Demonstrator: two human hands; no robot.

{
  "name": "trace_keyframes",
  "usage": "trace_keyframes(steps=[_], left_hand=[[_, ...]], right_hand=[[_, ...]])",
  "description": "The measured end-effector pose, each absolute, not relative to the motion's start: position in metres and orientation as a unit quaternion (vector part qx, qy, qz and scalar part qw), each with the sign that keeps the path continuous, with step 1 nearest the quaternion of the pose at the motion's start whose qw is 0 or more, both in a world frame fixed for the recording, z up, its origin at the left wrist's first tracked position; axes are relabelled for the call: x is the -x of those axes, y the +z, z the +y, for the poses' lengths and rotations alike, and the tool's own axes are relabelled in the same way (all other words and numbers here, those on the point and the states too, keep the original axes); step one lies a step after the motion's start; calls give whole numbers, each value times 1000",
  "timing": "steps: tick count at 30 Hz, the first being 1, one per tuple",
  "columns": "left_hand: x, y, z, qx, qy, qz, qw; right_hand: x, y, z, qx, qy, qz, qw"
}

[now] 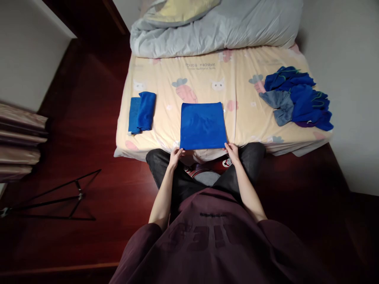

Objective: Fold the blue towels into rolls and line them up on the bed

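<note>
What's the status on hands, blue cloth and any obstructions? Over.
Left hand, right hand: each pinching a near corner. Blue cloth: spread smooth on bed. Folded cloths left, crumpled heap right, neither touching it.

A flat cloth (203, 126) lies at the near edge of the bed (248, 118), between two folded cloths (146, 112) on the left (side by side) and a heap of cloths (306, 102) on the right. Behind them all, across the bed, is a quilt (207, 33). Left of the bed, a tripod (79, 195) rests on the floor (118, 236) near a curtain (20, 142).
</note>
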State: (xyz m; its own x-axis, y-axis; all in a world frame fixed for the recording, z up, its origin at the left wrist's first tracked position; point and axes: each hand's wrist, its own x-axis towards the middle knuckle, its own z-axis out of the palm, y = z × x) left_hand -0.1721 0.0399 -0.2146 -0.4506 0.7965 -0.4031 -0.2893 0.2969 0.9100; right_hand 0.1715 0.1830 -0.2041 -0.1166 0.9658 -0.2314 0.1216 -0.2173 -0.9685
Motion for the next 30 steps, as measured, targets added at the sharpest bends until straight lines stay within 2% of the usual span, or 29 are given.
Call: trace_keyframes(steps=[8, 19, 25, 30], left_hand=[[168, -212, 39, -220, 565, 674, 422], [169, -209, 41, -270, 608, 626, 407], [168, -221, 39, -295, 595, 637, 392], [173, -224, 40, -357, 584, 668, 292]], right_hand=[[-174, -207, 181, 561, 548, -446, 432], [-174, -207, 179, 497, 540, -538, 415], [-177, -211, 180, 521, 473, -577, 415], [-179, -206, 180, 524, 397, -628, 416]])
